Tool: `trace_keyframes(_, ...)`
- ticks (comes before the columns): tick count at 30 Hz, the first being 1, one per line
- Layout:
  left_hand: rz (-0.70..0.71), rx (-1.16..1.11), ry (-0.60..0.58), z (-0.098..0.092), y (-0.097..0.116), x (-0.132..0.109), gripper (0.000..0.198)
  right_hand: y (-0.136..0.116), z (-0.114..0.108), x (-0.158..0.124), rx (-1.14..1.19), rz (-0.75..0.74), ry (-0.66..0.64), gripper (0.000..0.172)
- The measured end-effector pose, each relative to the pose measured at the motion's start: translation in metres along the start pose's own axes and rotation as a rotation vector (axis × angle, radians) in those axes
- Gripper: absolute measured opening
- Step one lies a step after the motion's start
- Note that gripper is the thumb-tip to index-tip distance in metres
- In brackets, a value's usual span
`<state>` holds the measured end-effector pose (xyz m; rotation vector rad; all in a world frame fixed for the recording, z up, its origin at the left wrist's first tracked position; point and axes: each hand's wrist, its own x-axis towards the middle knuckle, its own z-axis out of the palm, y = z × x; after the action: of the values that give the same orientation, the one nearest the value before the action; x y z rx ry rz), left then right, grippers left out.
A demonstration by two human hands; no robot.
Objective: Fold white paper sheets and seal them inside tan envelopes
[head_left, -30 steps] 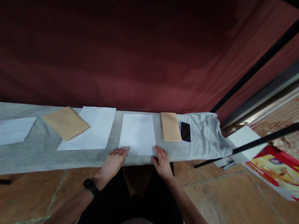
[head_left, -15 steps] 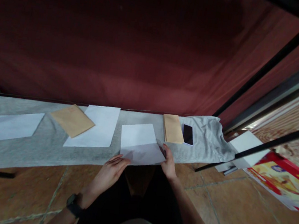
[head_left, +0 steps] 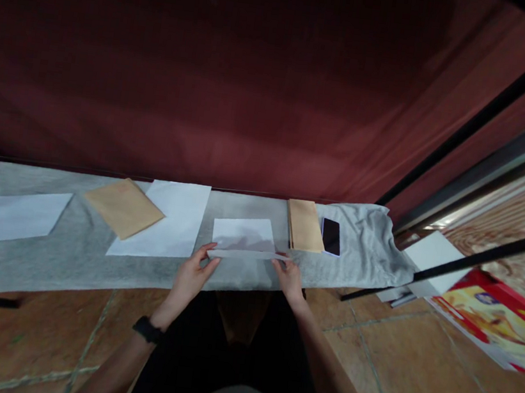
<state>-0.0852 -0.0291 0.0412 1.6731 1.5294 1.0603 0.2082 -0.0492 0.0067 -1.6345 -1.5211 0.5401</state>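
A white sheet of paper [head_left: 244,234] lies in front of me on the grey cloth, its near part raised and bent up toward the far side. My left hand [head_left: 195,269] pinches the left end of the raised edge between thumb and fingers. At the right end of the same edge, my right hand [head_left: 288,277] is closed on the paper. Brown envelopes [head_left: 307,226] are stacked just right of the sheet, beside a dark-screened phone [head_left: 331,236]. To the left, another brown envelope [head_left: 124,208] partly covers a white sheet [head_left: 176,224].
The long narrow table has a grey cloth [head_left: 74,262] over it. One more white sheet [head_left: 8,218] lies far left. A dark red wall rises behind. Right of the table are black metal bars, white boards [head_left: 438,261] and a red and yellow box [head_left: 499,311] near the tiled floor.
Both hands have moved up and away from me, carrying the sheet's near edge off the table's front edge toward the far side. My view has shifted slightly.
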Motion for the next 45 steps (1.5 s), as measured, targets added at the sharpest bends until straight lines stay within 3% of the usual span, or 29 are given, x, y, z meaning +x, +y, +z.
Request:
trace_keyframes(7,-0.158,0.256,-0.014,0.015,-0.008,0.020,0.034,-0.013,0.007,0.024,-0.182,0.022,-0.032,0.012)
trace_keyframes(12,-0.149,0.241,-0.020,0.021,-0.010,0.027,0.043,-0.014,0.012,0.031,-0.323,0.001,-0.013,0.010)
trace_keyframes(18,-0.161,0.216,-0.017,0.028,-0.013,0.032,0.066,-0.009,0.015,0.030,-0.362,0.011,-0.023,0.036)
trace_keyframes(23,-0.090,0.252,0.019,0.035,-0.016,0.034,0.069,-0.007,0.016,0.027,-0.453,-0.006,-0.036,0.044)
trace_keyframes(32,-0.022,0.487,0.035,0.036,-0.013,0.030,0.058,-0.009,0.022,0.022,-0.600,-0.021,-0.015,0.041)
trace_keyframes(37,0.124,0.582,0.062,0.042,-0.008,0.028,0.053,-0.015,0.023,0.023,-0.547,-0.031,0.031,0.041)
trace_keyframes(42,0.258,0.558,-0.111,0.078,-0.001,0.024,0.054,-0.038,0.058,0.024,-0.296,-0.193,-0.042,0.046)
trace_keyframes(45,0.278,0.621,-0.217,0.096,-0.002,0.017,0.060,-0.049,0.080,0.020,-0.296,-0.265,-0.144,0.049)
